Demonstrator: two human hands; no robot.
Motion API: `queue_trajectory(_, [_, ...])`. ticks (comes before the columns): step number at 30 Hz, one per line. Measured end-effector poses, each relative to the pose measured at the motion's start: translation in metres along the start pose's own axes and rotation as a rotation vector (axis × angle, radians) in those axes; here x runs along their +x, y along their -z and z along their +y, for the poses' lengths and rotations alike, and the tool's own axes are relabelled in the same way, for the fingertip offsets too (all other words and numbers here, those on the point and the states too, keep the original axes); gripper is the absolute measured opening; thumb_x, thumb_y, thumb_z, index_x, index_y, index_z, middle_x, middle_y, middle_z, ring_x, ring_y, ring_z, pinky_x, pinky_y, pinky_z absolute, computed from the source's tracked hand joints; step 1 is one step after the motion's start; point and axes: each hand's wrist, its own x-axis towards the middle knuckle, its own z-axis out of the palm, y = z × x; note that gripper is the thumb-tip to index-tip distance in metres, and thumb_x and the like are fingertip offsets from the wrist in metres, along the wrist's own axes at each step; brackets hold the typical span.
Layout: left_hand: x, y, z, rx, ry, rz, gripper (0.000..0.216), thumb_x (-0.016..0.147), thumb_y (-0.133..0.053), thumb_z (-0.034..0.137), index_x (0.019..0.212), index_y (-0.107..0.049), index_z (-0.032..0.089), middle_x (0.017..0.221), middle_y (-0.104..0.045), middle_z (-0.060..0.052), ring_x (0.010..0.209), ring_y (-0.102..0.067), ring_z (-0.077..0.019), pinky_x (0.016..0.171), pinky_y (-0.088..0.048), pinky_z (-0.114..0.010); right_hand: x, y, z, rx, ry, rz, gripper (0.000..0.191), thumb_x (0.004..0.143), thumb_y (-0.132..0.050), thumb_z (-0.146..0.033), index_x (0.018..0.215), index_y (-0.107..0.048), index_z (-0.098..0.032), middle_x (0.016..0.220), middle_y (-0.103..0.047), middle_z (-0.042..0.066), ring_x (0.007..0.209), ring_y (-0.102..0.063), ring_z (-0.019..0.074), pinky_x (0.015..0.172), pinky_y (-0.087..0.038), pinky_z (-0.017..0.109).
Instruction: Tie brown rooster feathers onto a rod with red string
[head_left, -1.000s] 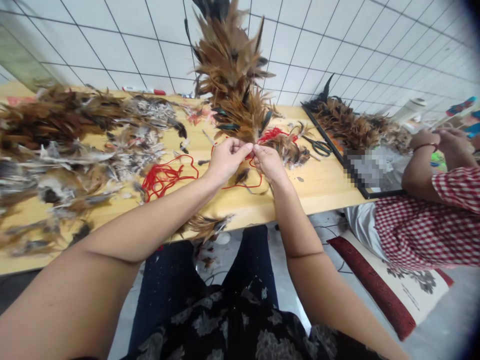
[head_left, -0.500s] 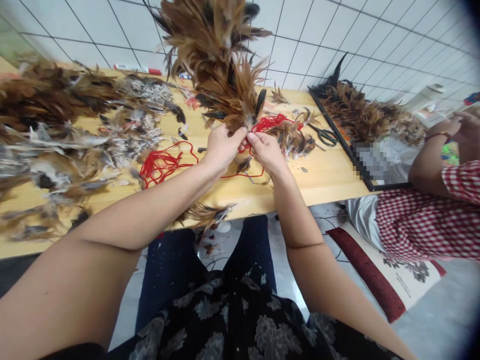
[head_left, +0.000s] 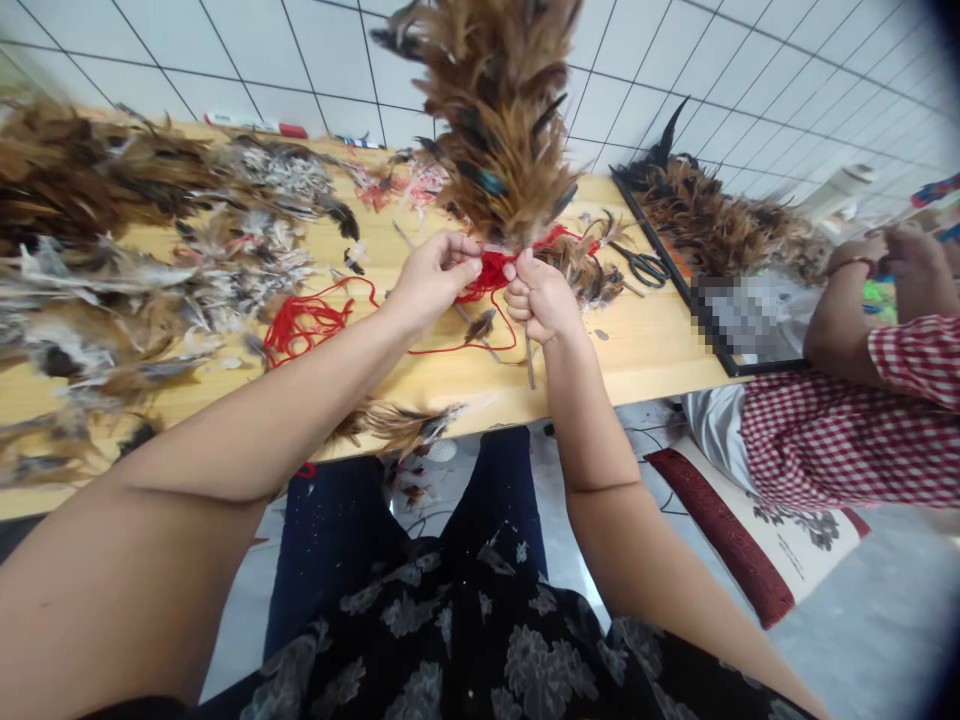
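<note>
A feather duster (head_left: 501, 130) of brown feathers stands upright over the wooden table (head_left: 645, 350). My right hand (head_left: 541, 300) is closed round its thin stick, whose lower end pokes out below the fist. My left hand (head_left: 433, 280) pinches red string (head_left: 487, 272) at the base of the feathers, where the string is wound round the stick. More red string (head_left: 307, 322) lies in loose loops on the table left of my hands.
Heaps of loose brown and grey feathers (head_left: 112, 240) cover the table's left half. Black scissors (head_left: 646, 266) lie to the right, beside a black-framed tray (head_left: 712, 345) holding feathers. A person in a red checked shirt (head_left: 847, 440) sits at the right, hands together.
The duster has swung from leaning left to upright. My right hand has closed into a fist round the stick, which now shows below it. My left hand stays pinched on the string.
</note>
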Motion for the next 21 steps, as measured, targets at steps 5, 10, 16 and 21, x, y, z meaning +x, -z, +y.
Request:
queue_trajectory(5, [-0.001,-0.005,-0.007,-0.136,0.009,-0.337,0.047,0.070,-0.090,0.020,0.111,-0.067,0.018,0.115,-0.073,-0.008,0.116,-0.067,-0.0234,0.106,-0.051,-0.036,-0.003,0.001,-0.002,0.073,-0.020,-0.045,0.053,0.100,-0.060,-0.065,0.079,-0.038,-0.022,0.053,-0.019,-0.014,0.042,-0.009,0.0017,0.040,-0.008,0.014])
queue_trajectory(10, [-0.010,-0.004,-0.002,-0.117,0.211,-0.543,0.040,0.078,-0.091,0.041,0.090,-0.064,0.015,0.075,-0.063,-0.003,0.067,-0.060,-0.0136,0.068,-0.051,-0.027,-0.005,-0.001,-0.003,0.067,-0.005,-0.030,0.054,0.097,-0.063,-0.067,0.079,-0.040,-0.022,0.053,-0.019,-0.014,0.042,-0.009,0.0014,0.040,-0.010,0.015])
queue_trajectory(16, [0.002,0.011,0.016,0.092,0.102,-0.275,0.021,0.092,-0.070,0.027,0.075,-0.066,0.015,0.064,-0.056,0.000,0.049,-0.035,-0.0072,0.051,-0.030,-0.022,0.001,0.005,-0.002,-0.011,0.069,0.163,0.054,0.098,-0.060,-0.069,0.078,-0.047,-0.020,0.052,-0.022,-0.013,0.041,-0.012,0.0017,0.041,-0.010,0.016])
queue_trajectory(21, [0.007,0.023,0.032,0.390,-0.194,-0.179,0.019,0.093,-0.063,0.024,0.076,-0.068,0.017,0.063,-0.059,0.000,0.060,-0.049,-0.0123,0.063,-0.040,-0.025,0.014,0.011,0.008,-0.192,0.184,0.288,0.058,0.093,-0.061,-0.075,0.078,-0.054,-0.019,0.053,-0.031,-0.010,0.044,-0.023,0.0039,0.045,-0.020,0.019])
